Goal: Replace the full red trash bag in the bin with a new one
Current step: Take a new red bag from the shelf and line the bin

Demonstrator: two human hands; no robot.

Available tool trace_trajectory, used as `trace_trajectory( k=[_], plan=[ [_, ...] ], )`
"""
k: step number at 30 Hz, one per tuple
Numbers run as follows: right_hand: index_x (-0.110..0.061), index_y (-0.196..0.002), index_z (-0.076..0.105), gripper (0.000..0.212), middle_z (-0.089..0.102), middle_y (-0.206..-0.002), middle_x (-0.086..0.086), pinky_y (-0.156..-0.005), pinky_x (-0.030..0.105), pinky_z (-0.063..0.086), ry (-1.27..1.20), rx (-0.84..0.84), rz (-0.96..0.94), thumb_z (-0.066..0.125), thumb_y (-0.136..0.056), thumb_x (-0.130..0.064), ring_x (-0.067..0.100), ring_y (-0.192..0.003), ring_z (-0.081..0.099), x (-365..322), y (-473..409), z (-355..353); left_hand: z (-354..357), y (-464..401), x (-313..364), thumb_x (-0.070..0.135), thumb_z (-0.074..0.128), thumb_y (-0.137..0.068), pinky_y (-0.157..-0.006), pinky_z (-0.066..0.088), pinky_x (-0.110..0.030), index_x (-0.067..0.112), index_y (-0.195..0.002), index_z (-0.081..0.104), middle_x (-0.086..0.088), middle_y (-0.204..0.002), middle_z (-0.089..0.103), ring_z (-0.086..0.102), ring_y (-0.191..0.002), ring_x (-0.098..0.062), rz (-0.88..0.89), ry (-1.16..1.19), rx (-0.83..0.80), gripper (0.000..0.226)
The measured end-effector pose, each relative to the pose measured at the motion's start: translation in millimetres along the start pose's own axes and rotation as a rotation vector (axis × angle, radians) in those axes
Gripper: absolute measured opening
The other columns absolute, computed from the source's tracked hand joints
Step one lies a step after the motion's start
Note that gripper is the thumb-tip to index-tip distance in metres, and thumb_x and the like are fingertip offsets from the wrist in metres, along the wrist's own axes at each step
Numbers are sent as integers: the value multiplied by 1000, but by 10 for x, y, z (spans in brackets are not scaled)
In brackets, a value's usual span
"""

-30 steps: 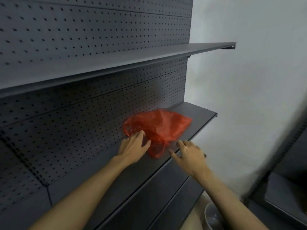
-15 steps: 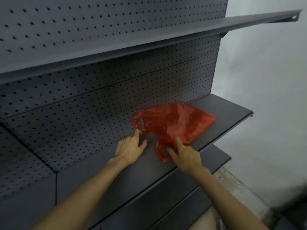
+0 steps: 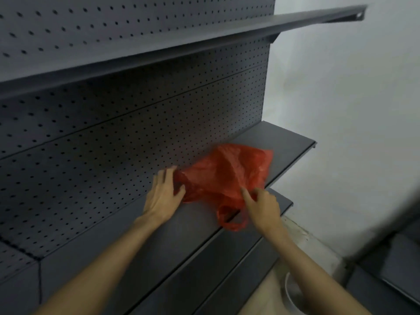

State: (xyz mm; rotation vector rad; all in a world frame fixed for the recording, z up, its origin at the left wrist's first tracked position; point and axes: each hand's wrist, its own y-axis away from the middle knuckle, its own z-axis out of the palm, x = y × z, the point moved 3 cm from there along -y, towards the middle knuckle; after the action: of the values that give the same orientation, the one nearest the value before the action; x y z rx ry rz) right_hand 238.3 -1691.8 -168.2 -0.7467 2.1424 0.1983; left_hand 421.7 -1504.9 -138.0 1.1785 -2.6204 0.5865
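Observation:
A crumpled red plastic bag [image 3: 223,172] lies on the dark grey middle shelf [image 3: 281,142], one handle loop hanging over the shelf's front edge. My left hand [image 3: 163,195] lies flat against the bag's left side, fingers spread and touching the plastic. My right hand [image 3: 262,206] pinches the bag's near edge just above the hanging handle, and the bag's body is lifted and bunched up. At the bottom right, part of a round pale bin rim [image 3: 289,294] shows on the floor, mostly hidden by my right forearm.
A dark pegboard back panel [image 3: 113,144] rises behind the shelf, with an upper shelf [image 3: 204,32] overhead and a lower shelf [image 3: 261,233] below. A white wall [image 3: 352,110] stands to the right. Another dark shelving unit [image 3: 393,269] sits at the right edge.
The bag has been drawn up and bunched between my hands. My right hand went from lying on the handle to pinching the bag's edge. The view shifted left.

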Motion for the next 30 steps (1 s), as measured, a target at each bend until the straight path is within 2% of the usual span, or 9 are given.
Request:
trace_trajectory(
  k=[3,5,7,11,15,17,22,26,30],
  plan=[
    [-12,-76,61,27,69,-74,10,-64,35,46,71,84,84,60,-87,-36,34,-76,65,280,-12,-313,188,-63,292,49,48,-96,-95,47,-47,29,-152,18,-10,-146,39,47,-126,-30,11,27,-75,67],
    [-12,-81,63,13,71,-81,13,-69,38,48,78,116,134,62,-80,-25,36,-82,65,457,3,-521,381,-94,513,57,43,-96,-101,43,-49,35,-154,10,-10,-144,50,55,-123,-33,22,73,-206,70],
    [-13,-83,61,9,70,-80,12,-69,41,51,85,144,170,61,-77,-20,37,-80,64,631,51,-724,585,-92,737,65,38,-94,-106,38,-51,41,-153,8,-9,-137,59,56,-122,-36,38,127,-302,71],
    [-13,-95,56,15,68,-83,8,-71,48,54,74,207,235,57,-80,-14,33,-77,65,970,171,-1084,934,-68,1242,70,38,-90,-105,36,-48,45,-147,21,-8,-136,60,53,-125,-39,73,228,-381,65],
    [-13,-119,48,35,69,-99,13,-77,46,51,85,309,323,56,-85,-13,38,-92,63,1225,316,-1437,1115,-35,1780,45,45,-99,-107,38,-44,35,-143,39,-4,-134,62,54,-125,-34,164,402,-415,45],
    [-14,-124,45,40,69,-104,15,-79,44,49,103,342,378,57,-86,-15,40,-96,62,1352,387,-1577,1194,0,2028,35,45,-101,-105,42,-44,32,-141,45,-2,-133,62,56,-123,-31,201,502,-450,40],
    [-13,-130,48,43,66,-116,15,-86,44,47,141,386,476,58,-89,-19,38,-107,61,1648,553,-1840,1425,176,2526,37,42,-100,-87,56,-46,32,-130,54,0,-115,69,70,-95,-30,215,665,-543,33],
    [-12,-130,50,43,66,-118,16,-88,46,50,141,391,538,59,-88,-19,37,-107,61,1928,704,-1944,1716,342,2761,42,44,-99,-88,56,-43,36,-129,54,5,-116,70,71,-94,-26,244,673,-639,33],
    [-14,-125,54,40,68,-115,14,-86,43,49,141,356,632,59,-87,-19,37,-104,62,2344,841,-1949,2096,509,2876,38,46,-99,-90,55,-44,35,-126,56,5,-115,70,69,-100,-24,238,626,-698,29]
  ],
)
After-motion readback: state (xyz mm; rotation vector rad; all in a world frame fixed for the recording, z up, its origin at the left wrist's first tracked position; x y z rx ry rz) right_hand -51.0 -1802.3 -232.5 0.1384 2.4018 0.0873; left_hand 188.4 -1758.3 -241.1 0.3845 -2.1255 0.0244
